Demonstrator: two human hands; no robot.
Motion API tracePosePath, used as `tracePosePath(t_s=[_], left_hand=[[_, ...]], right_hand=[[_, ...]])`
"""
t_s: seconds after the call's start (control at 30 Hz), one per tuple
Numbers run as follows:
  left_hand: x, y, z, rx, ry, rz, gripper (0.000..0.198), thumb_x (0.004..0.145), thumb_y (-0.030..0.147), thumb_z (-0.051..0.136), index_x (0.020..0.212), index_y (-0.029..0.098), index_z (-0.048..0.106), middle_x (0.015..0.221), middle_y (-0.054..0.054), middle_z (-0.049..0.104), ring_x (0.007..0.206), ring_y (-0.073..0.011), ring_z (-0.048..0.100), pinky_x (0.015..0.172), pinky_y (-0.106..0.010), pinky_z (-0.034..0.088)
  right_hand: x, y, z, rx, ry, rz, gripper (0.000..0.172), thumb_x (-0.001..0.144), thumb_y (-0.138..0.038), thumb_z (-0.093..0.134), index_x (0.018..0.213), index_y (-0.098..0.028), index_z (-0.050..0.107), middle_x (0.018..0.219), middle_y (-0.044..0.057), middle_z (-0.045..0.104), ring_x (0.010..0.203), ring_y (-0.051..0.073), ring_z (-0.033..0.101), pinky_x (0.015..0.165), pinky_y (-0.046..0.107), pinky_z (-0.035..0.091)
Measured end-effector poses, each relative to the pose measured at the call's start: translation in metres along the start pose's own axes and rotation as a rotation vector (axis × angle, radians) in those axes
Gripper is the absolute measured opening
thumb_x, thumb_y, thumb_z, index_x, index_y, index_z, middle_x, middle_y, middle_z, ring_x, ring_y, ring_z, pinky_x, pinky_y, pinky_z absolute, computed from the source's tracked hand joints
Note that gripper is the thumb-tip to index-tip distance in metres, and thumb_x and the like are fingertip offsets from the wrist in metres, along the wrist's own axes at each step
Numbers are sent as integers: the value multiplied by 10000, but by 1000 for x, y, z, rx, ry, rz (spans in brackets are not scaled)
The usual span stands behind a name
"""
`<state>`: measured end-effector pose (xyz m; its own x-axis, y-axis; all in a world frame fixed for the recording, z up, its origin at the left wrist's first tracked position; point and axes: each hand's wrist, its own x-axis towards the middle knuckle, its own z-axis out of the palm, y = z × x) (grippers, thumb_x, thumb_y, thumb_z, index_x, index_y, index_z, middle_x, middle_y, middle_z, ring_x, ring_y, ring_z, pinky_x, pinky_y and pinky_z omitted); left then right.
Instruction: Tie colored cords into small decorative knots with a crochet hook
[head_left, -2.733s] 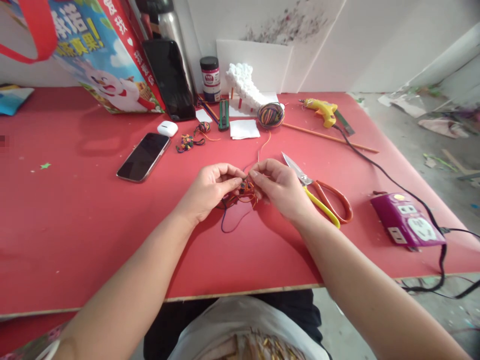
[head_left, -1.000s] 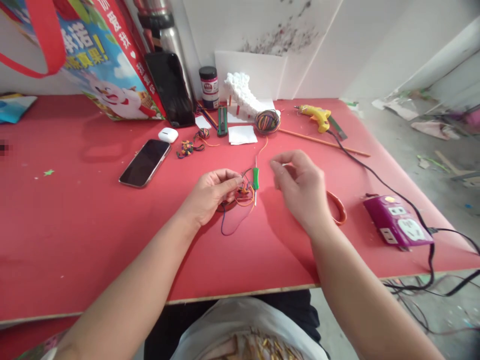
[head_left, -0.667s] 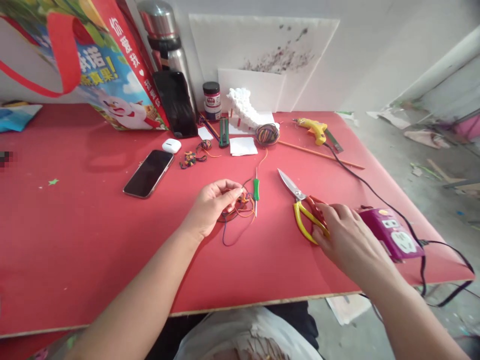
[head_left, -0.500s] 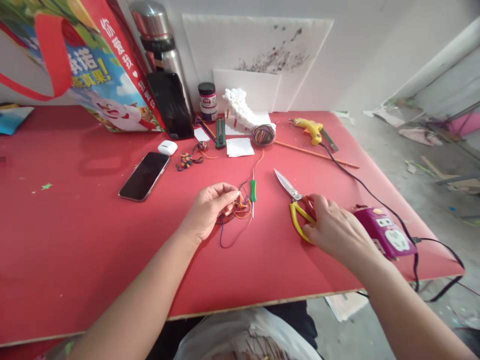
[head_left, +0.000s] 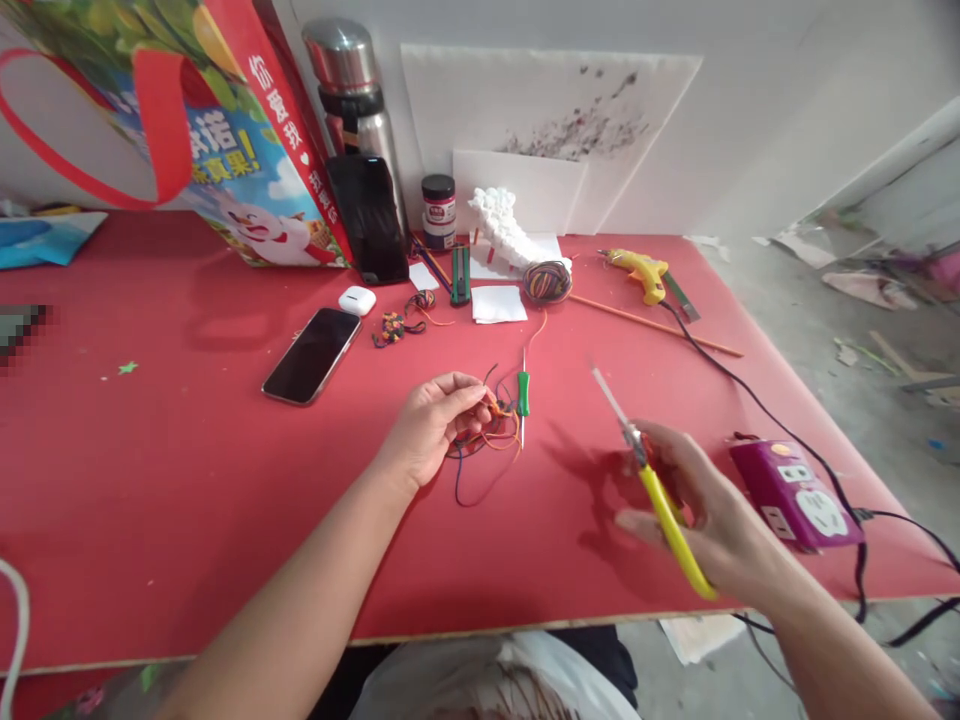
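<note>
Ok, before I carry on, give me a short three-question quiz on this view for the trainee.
1. Which hand holds the scissors?
2. True or false: the left hand grips the green-handled tool.
3. The white case lies next to: A) the glue gun, B) the purple power strip, C) the flat phone.

Key:
1. The right hand.
2. False; it pinches multicoloured thread, and the tool lies on the red table.
3. C.
</note>
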<state>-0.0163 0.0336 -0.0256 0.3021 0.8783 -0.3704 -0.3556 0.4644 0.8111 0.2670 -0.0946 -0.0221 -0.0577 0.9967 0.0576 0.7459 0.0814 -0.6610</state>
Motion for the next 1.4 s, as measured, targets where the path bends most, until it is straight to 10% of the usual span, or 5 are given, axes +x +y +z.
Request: tracePosePath(t_s=[0.2,0.83,1.03,1.4], left_hand=[[-5,1,2,-4,-24,2,366,599,350,977,747,140,717,687,-42,764,633,-126,719,610,-193,547],[-10,-3,1,146,-262,89,222,776,339,865,774,147,754,691,-15,690,609,-93,551,621,-227,421],[-10,-4,1,147,-195,45,191,759,304,860,784,146,755,723,-21,698,625,-100,581,632,-236,442],[-1,1,-1,-115,-9,-107,70,805,62,790,854,90,749,864,-106,821,756,-148,793,753,-221,635]], right_hand=[[18,-31,11,-55,-21,-213,639,907,-720,711,1304,-239,573,1020,75,743,827,220,724,733,301,598],[41,-47,27,30,-106,-251,795,894,-814,628,1311,-139,661,895,75,762,663,165,644,618,272,536],[35,-46,33,106,-74,-83,732,881,-815,655,1147,-139,748,628,-14,611,509,116,418,488,242,415],[38,0,28,-329,223,323,508,918,-577,663,1285,-230,712,772,43,687,638,232,630,550,301,413]])
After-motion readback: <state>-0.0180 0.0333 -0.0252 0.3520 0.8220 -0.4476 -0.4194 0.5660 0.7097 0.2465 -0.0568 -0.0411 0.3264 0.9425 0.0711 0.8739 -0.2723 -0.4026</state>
